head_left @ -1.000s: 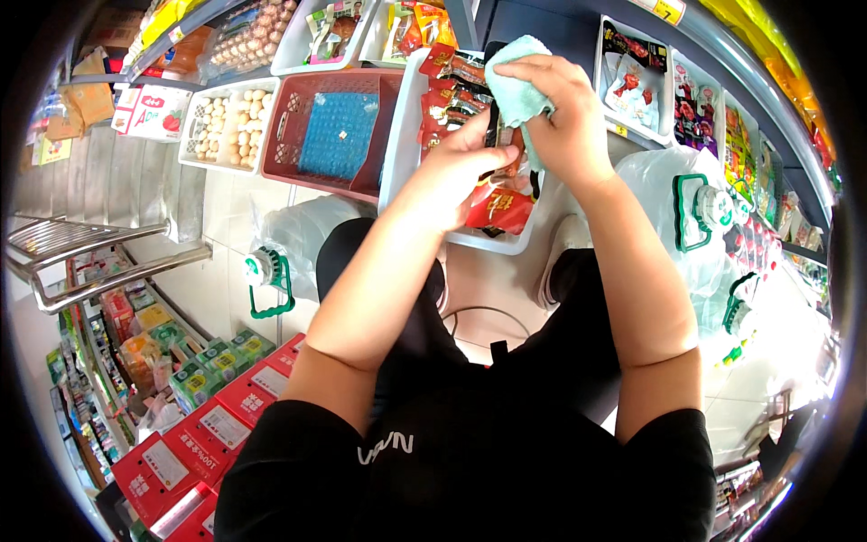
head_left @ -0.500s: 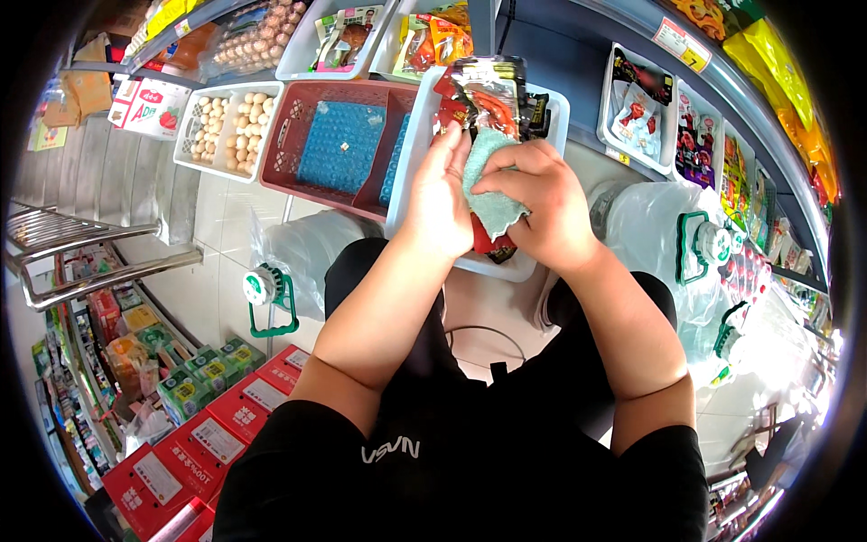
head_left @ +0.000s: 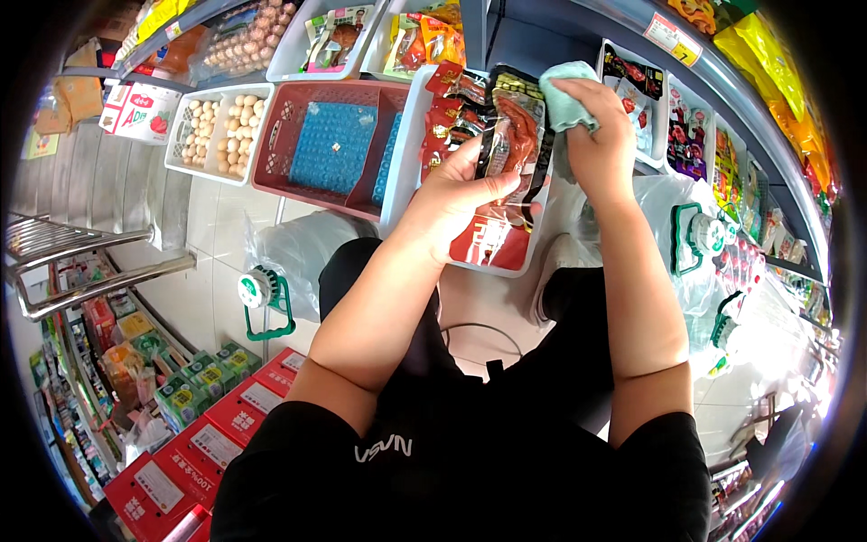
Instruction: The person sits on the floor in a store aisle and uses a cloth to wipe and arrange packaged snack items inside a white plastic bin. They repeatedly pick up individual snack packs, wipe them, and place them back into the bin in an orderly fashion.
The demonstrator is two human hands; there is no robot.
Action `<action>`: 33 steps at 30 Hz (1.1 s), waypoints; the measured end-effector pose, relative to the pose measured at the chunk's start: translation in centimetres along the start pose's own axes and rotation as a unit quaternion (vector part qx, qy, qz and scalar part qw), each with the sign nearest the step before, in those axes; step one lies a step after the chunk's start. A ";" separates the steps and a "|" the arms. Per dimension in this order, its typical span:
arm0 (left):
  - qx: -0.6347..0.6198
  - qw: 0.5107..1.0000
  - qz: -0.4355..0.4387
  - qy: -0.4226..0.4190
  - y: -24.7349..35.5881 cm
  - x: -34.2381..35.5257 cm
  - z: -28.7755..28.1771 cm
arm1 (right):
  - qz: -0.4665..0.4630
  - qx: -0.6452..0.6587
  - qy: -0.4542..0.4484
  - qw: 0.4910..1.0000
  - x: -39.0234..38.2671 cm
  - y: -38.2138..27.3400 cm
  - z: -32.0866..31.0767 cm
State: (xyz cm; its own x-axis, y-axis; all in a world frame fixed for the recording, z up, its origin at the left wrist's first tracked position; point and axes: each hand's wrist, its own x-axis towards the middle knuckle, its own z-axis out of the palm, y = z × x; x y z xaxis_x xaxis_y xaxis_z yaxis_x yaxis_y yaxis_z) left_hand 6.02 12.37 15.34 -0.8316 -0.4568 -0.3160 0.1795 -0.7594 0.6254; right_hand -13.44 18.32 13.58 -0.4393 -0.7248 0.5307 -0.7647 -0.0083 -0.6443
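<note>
My left hand [head_left: 461, 194] grips a black-edged, clear-windowed packet of reddish-brown vacuum-packed meat [head_left: 517, 131], thumb lying across its front. It is tilted above a white plastic bin [head_left: 408, 172], where red and black food packets [head_left: 449, 113] lie. To the right of the packet, my right hand [head_left: 601, 126] is closed on a pale green cloth [head_left: 571, 95], bunched under the fingers. The cloth is raised beside the packet's upper right edge, apart from its front face.
Left of the bin stand a reddish-brown basket [head_left: 268, 149] with blue lining and a white tray of eggs [head_left: 219, 135]. Large water jugs [head_left: 302, 248] flank my legs. A grey shelf [head_left: 578, 36] holds packaged snacks; red cartons [head_left: 203, 452] line the lower left.
My right hand has moved up and right, lifting the cloth off the packet. The packet's front now shows more, and my left hand still holds it.
</note>
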 end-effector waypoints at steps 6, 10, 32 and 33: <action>0.081 0.994 0.042 0.060 -0.2 0.7 -1.2 | 0.371 0.314 0.047 0.873 -1.3 -1.2 0.0; 0.067 0.994 0.048 0.076 0.0 0.9 -1.6 | 0.490 0.447 -0.033 0.748 -1.7 -3.3 -0.2; -0.066 0.991 0.079 0.081 -0.3 1.4 -0.8 | 0.000 0.153 -0.087 0.984 -3.8 -5.5 0.7; -0.066 0.990 0.092 0.085 -0.3 1.3 -0.4 | -0.028 0.140 -0.104 0.984 -4.0 -5.6 0.9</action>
State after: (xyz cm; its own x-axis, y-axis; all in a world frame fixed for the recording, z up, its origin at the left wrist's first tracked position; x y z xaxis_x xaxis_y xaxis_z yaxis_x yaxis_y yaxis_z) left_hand 5.08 11.82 14.48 -0.6799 -0.6554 -0.3289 0.3954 -0.7054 0.5882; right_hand -6.97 20.65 14.55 -0.2719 -0.8426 0.4649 -0.6125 -0.2211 -0.7589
